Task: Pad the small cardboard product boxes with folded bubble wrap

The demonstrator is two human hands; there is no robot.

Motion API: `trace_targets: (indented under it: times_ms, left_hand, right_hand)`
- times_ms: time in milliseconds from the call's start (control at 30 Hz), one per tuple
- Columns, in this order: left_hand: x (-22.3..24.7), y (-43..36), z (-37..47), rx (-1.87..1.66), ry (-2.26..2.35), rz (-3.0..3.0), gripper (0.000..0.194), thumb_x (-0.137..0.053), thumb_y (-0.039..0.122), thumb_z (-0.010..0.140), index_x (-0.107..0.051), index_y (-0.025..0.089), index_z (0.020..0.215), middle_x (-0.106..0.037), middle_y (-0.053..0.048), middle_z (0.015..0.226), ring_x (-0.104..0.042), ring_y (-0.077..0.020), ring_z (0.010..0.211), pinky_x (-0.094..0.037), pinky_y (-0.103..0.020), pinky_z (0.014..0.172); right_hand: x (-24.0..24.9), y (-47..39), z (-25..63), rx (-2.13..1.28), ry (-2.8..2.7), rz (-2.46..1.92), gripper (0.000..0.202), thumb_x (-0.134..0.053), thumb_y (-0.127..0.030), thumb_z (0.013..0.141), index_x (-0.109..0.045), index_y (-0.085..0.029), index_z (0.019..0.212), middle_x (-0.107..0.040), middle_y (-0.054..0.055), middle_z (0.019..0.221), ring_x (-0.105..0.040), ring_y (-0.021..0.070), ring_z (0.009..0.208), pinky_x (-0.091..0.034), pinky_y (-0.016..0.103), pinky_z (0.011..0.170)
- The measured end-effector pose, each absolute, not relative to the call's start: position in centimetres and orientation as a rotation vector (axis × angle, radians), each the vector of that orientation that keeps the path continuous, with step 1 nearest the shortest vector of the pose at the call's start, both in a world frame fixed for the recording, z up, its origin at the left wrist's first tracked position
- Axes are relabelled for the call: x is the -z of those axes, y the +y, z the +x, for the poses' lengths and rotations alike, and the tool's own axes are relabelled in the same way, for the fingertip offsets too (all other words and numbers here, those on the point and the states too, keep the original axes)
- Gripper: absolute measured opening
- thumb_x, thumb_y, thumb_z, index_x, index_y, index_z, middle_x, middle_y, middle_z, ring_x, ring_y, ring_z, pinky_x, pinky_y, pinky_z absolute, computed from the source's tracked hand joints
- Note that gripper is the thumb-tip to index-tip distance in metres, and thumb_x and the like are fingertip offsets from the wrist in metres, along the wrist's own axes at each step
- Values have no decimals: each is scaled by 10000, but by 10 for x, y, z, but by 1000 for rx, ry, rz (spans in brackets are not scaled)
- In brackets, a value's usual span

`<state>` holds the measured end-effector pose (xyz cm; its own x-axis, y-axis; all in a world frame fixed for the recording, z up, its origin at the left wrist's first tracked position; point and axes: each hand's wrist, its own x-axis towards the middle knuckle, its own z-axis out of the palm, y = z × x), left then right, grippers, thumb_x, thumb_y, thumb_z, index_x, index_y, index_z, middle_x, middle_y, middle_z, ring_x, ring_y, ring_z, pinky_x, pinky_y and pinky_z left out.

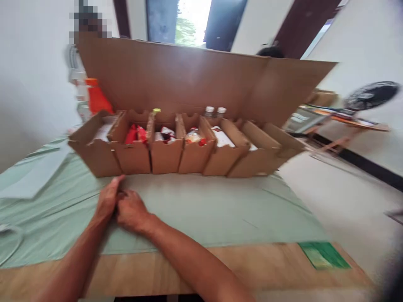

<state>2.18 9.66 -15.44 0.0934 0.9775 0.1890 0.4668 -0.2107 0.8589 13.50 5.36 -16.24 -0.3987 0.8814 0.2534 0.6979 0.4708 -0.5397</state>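
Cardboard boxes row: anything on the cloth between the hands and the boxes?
Nothing visible. The left hand and right hand rest together on the green cloth, just short of the row of cardboard boxes. Only bare cloth lies between them and the box fronts. The picture is blurred, so small items could be missed.

The scene is bright and evenly lit by daylight. The main source is the doorway (192,21) at top centre, which is overexposed to near white. Shadows are soft; a faint shadow lies on the green cloth (204,209) under the joined hands. Motion blur softens the whole frame, strongest at the right edge, where the fan (371,95) smears. Wide-angle distortion bends the cardboard boxes (185,147) and the walls outward. A pixelated patch covers the upper left.
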Motion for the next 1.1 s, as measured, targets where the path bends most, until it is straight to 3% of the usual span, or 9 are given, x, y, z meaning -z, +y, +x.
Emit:
trace_targets:
  times_ms: [133, 233, 400, 533, 633, 767, 900, 1000, 1100]
  left_hand:
    - [152, 97, 16, -947, 1398, 1889, 503, -395, 593, 976, -693, 240, 1172, -755, -33, 1240, -594, -332, 1335, -408, -567, 1182]
    - [157, 97, 23, -902, 1455, 1999, 421, -526, 527, 865, -711, 208, 1068, -757, -98, 1211, -638, -356, 1247, -470, -539, 1123]
    - [167, 97, 34, -818, 1508, 2199, 334, -571, 456, 751, -707, 211, 932, -724, -127, 1272, -653, -358, 1189, -480, -514, 1097]
    - [168, 94, 37, -773, 1513, 2334, 303, -539, 467, 758, -680, 233, 891, -733, -106, 1229, -640, -386, 1211, -476, -544, 1095]
    - [168, 92, 39, -761, 1530, 2399, 283, -514, 487, 775, -665, 269, 876, -754, -55, 1141, -670, -364, 1150, -507, -545, 1064]
    - [171, 91, 37, -757, 1571, 2478, 294, -466, 521, 792, -654, 305, 859, -754, -5, 1054, -686, -339, 1087, -538, -568, 1031]
    - [178, 90, 35, -754, 1554, 2543, 303, -429, 537, 847, -643, 334, 915, -722, 30, 1148, -685, -363, 1069, -532, -664, 1003]
    - [180, 81, 58, -833, 1428, 2597, 267, -461, 525, 859, -635, 367, 983, -684, 49, 1278, -679, -404, 1078, -515, -744, 968]
    - [175, 58, 117, -949, 1116, 2719, 297, -510, 468, 907, -657, 319, 1118, -600, -56, 1440, -637, -412, 1212, -548, -675, 973]
  right_hand:
    - [168, 11, 134, -207, -2297, -1416, 395, -621, -358, 939, -670, -112, 1244, -667, 158, 1372, -530, 311, 1339, -396, 484, 1158]
    - [168, -38, 140, 25, -2365, -1432, 448, -558, -471, 974, -642, -134, 1258, -643, 134, 1389, -524, 290, 1322, -423, 462, 1128]
    - [170, -110, 158, 151, -2310, -1372, 370, -531, -435, 992, -648, -139, 1182, -655, 104, 1338, -524, 263, 1306, -437, 410, 1114]
    - [170, -135, 165, -33, -2279, -1346, 280, -609, -432, 945, -704, -192, 1055, -723, 65, 1254, -609, 235, 1210, -526, 372, 1010]
    - [161, -147, 178, -367, -2170, -1386, 94, -678, -340, 911, -747, -325, 973, -778, -60, 1157, -685, 182, 1131, -575, 315, 900]
    - [141, -176, 233, -569, -2076, -1391, 189, -659, -309, 908, -785, -448, 929, -793, -144, 965, -754, 132, 893, -582, 239, 694]
    - [110, -216, 331, -634, -2021, -1379, 128, -712, -368, 878, -819, -380, 948, -802, -68, 924, -762, 136, 833, -541, 206, 653]
    - [60, -229, 422, -655, -1838, -1462, 246, -558, -293, 974, -798, -258, 1018, -807, -13, 948, -737, 130, 847, -543, 223, 761]
    - [-3, -207, 507, -307, -1543, -1655, 272, -520, -302, 981, -761, -196, 1045, -796, 37, 1024, -714, 163, 931, -537, 276, 836]
